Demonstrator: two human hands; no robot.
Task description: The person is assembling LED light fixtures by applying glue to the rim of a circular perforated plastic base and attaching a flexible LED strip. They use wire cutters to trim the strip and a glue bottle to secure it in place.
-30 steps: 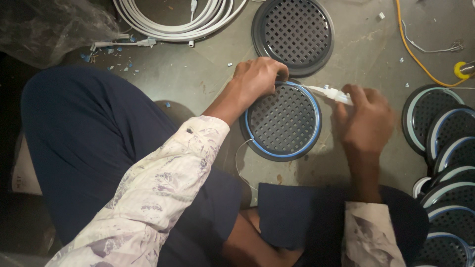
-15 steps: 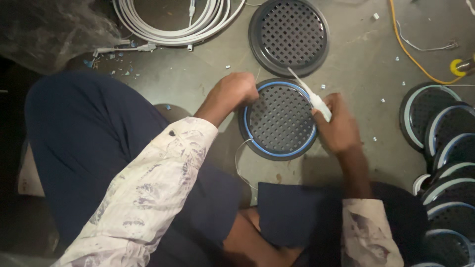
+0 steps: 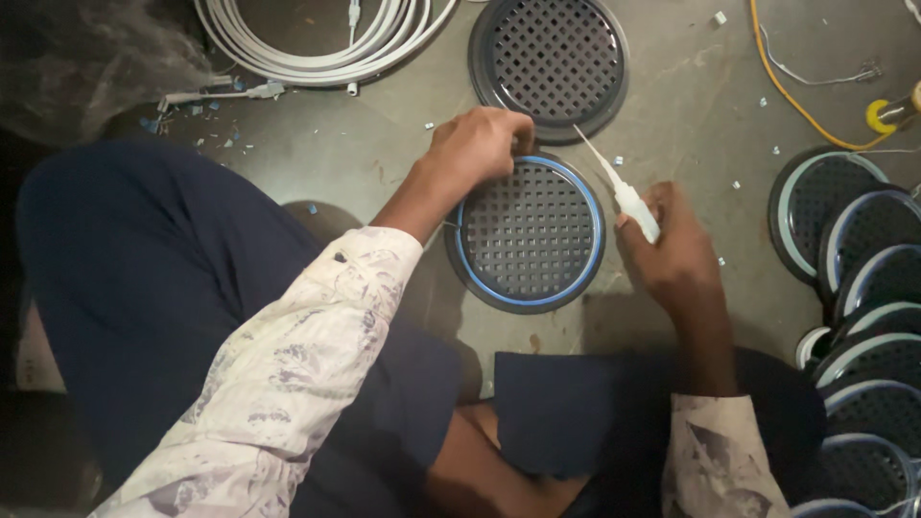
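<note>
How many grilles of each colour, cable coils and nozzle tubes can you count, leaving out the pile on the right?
blue-ringed grille: 1
plain dark grille: 1
white cable coil: 1
white nozzle tube: 1
Total: 4

A second round grille (image 3: 549, 59) is seen on the floor beside coiled white cable (image 3: 317, 38). Stacked grilles (image 3: 859, 288) are piled at the right, near a yellow wire (image 3: 796, 101).

You are sitting on the bare concrete floor (image 3: 384, 144) of a small workshop: stacked round grille covers (image 3: 863, 288), a coil of white cable (image 3: 317, 43) and scattered plastic offcuts (image 3: 206, 139) surround you.
</note>
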